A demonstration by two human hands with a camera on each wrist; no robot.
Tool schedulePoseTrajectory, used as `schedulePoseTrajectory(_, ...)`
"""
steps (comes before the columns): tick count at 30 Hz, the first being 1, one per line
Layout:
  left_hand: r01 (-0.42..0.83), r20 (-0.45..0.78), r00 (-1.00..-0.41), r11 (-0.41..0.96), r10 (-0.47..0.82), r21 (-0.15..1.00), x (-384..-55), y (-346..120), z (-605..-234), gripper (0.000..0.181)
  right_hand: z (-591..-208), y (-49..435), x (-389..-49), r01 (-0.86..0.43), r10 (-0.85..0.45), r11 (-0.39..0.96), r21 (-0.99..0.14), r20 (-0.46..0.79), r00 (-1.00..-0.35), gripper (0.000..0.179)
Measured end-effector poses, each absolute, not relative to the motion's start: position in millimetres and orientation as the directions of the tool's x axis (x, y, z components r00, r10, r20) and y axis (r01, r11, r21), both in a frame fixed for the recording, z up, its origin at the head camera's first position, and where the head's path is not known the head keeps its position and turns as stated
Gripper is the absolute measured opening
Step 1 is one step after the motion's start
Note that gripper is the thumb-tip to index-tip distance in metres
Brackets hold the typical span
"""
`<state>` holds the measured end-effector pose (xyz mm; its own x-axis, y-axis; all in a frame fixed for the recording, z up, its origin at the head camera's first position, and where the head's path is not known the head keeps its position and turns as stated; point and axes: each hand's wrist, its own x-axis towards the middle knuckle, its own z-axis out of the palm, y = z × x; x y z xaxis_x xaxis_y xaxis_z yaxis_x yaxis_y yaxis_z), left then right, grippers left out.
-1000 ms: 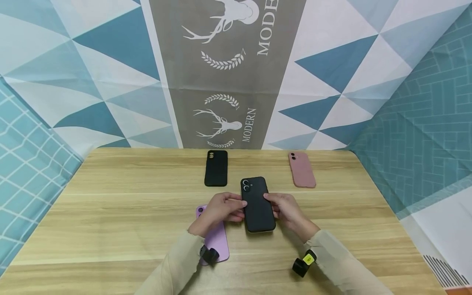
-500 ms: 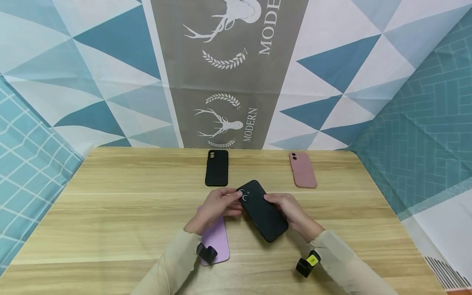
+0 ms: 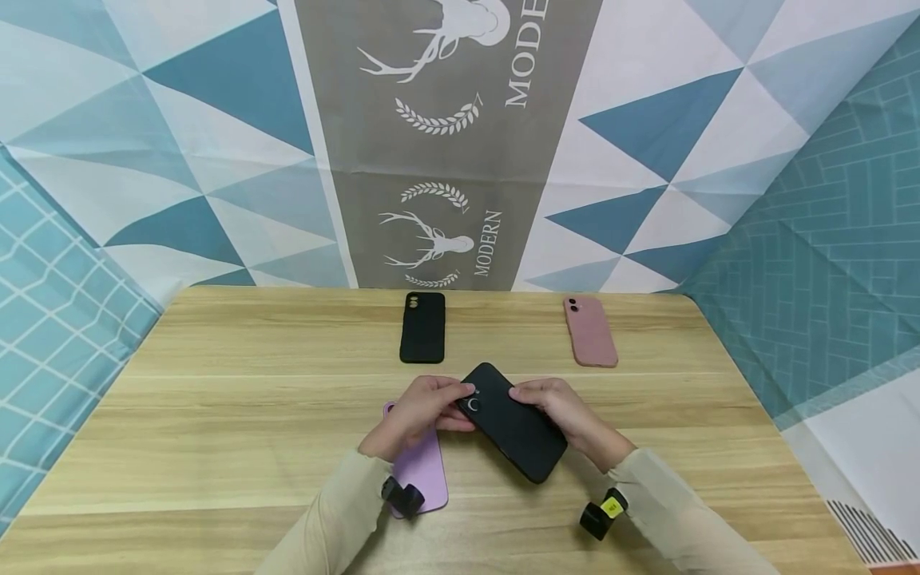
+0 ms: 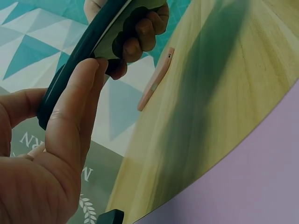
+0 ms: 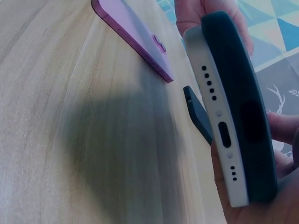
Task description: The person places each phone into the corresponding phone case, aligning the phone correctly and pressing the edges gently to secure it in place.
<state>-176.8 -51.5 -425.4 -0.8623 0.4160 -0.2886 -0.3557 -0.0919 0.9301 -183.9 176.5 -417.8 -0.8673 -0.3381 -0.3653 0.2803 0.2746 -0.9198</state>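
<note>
Both hands hold a phone in a black phone case [image 3: 521, 435] above the table, tilted diagonally. My left hand [image 3: 424, 411] pinches the camera end, thumb on the back beside the lens rings. The right hand [image 3: 571, 415] grips the opposite long side, thumb on the back and fingers underneath. In the right wrist view, the pale bottom edge of the phone [image 5: 219, 105], with its port and speaker holes, stands out beside the dark case wall. A lilac phone [image 3: 424, 471] lies under the left wrist, partly hidden by it.
Toward the back of the wooden table [image 3: 251, 415] lie an empty black phone case [image 3: 422, 327], with camera cutouts, and a pink phone or case [image 3: 591, 331] farther right. A patterned cloth [image 3: 431, 160] hangs behind the table's far edge.
The held phone has turned, its camera end swinging left and its lower end right and toward me. The left thumb has shifted from the long side to the camera end.
</note>
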Motion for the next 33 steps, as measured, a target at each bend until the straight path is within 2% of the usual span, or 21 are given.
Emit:
schedulePoseTrajectory(5, -0.361, -0.292, -0.855, -0.088, 0.429, 0.928, -174, -51, -426, 0.031, -417, 178, -183, 0.248, -0.374, 0.301, -0.921, -0.354, -0.857, 0.043)
schedulePoseTrajectory(13, -0.322, -0.269, -0.878, -0.073, 0.397, 0.944, -169, -48, -429, 0.031, -416, 179, -183, 0.222, -0.397, 0.324, -0.920, -0.345, -0.851, 0.043)
schedulePoseTrajectory(23, -0.288, -0.224, -0.913, -0.150, 0.340, 0.946, -162, -44, -427, 0.032, -413, 186, -188, 0.165, -0.422, 0.365, -0.916, -0.321, -0.848, 0.047)
schedulePoseTrajectory(29, -0.261, -0.209, -0.947, -0.206, 0.243, 0.943, -161, -48, -423, 0.031, -416, 188, -186, 0.272, -0.401, 0.285, -0.919, -0.372, -0.837, 0.051)
schedulePoseTrajectory(33, -0.239, -0.208, -0.967, -0.238, 0.147, 0.941, -162, -50, -422, 0.030, -415, 190, -183, 0.343, -0.436, 0.192, -0.920, -0.393, -0.810, 0.053)
